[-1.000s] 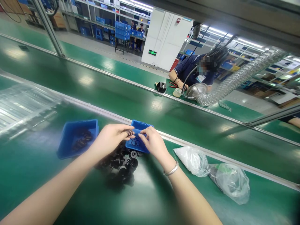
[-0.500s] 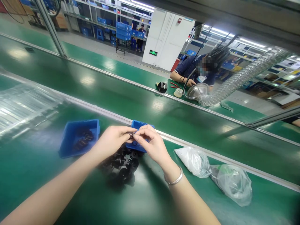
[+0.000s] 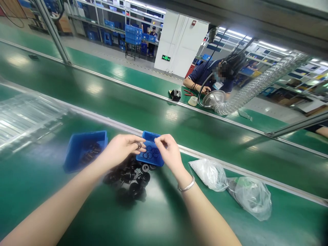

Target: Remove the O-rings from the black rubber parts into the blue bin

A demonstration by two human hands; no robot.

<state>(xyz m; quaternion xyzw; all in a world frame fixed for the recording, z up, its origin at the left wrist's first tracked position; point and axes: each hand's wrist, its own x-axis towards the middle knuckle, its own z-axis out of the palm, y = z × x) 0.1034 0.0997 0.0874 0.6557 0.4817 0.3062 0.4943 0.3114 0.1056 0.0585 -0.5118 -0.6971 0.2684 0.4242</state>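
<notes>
In the head view, the left hand [image 3: 120,150] hovers just left of the small blue tray [image 3: 151,153], its grip closed on a stack of thin black rings [image 3: 138,145] held between thumb and fingertips. The right hand [image 3: 167,153] sits over the right side of that tray, thumb and forefinger pinched together (whether they hold a ring is too small to tell). A silver bangle [image 3: 186,186] circles the right wrist.

Loose black rings [image 3: 149,154] lie flat inside the small blue tray. Just in front of the tray, on the green desk [image 3: 159,218], is a heap of black round parts [image 3: 130,181], touching the tray's near edge. Left of the tray stands a larger blue bin [image 3: 77,150] with dark parts inside. Right of the tray lie two clear plastic bags [image 3: 230,186], side by side.

Well beyond the tray, across the conveyor belt [image 3: 115,99], a co-worker [image 3: 215,77] in a dark shirt sits by a silvery flexible hose [image 3: 261,83].
</notes>
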